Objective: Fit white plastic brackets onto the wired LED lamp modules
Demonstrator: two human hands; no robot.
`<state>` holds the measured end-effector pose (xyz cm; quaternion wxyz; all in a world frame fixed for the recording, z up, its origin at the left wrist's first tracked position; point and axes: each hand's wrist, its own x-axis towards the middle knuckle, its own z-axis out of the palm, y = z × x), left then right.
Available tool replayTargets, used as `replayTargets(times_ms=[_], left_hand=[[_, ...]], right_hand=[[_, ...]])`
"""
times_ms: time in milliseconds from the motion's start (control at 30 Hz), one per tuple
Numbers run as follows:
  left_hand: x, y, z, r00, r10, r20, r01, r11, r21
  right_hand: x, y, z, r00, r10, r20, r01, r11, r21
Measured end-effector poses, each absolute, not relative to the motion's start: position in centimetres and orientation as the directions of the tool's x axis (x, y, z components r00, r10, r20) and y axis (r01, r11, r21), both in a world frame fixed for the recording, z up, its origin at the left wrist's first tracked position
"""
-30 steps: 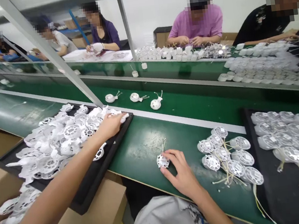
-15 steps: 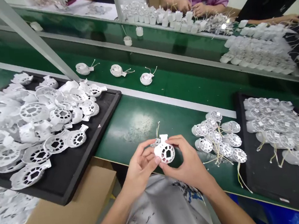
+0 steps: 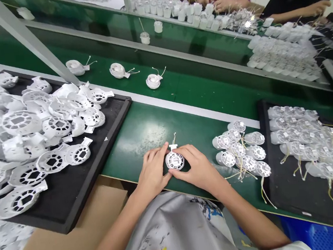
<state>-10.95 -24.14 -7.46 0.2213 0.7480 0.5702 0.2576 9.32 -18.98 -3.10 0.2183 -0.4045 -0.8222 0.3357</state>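
Between both hands, at the front of the green bench, is a round white slotted plastic housing with a short tab and thin wires at its far side. A round part with a small label shows through its slots. My left hand holds the housing's left edge, fingers along the side and thumb at the near rim. From the right, my right hand closes around the opposite edge, its thumb also at the near rim. Just right of that hand stands a group of clear-white cylindrical parts with labels and wires.
A black tray at left carries heaped white housings. Another black tray at right holds rows of wired cylinders. Several wired housings lie beyond the white strip. A slanted metal post rises at left; co-workers sit opposite.
The housing has come down lower and its slots now show the labelled part inside, where an open centre showed before. Both hands have closed in around its sides.
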Motion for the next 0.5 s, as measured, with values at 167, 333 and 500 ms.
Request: replayTargets(times_ms=[167, 333, 500], left_hand=[[-10.9, -24.0, -7.2, 0.203, 0.973, 0.106, 0.747, -0.224, 0.626], [-12.2, -23.9, -5.8, 0.259, 0.964, 0.057, 0.634, -0.214, 0.743], [-11.0, -23.3, -3.4, 0.081, 0.98, -0.182, 0.288, 0.152, 0.946]], right_hand=[[9.3, -18.5, -3.7, -0.608, 0.791, 0.067, 0.578, 0.499, -0.645], [9.2, -18.6, -3.5, -0.634, 0.772, 0.034, 0.641, 0.55, -0.535], [9.7, -20.3, -3.3, -0.54, 0.806, 0.244, 0.585, 0.568, -0.579]])
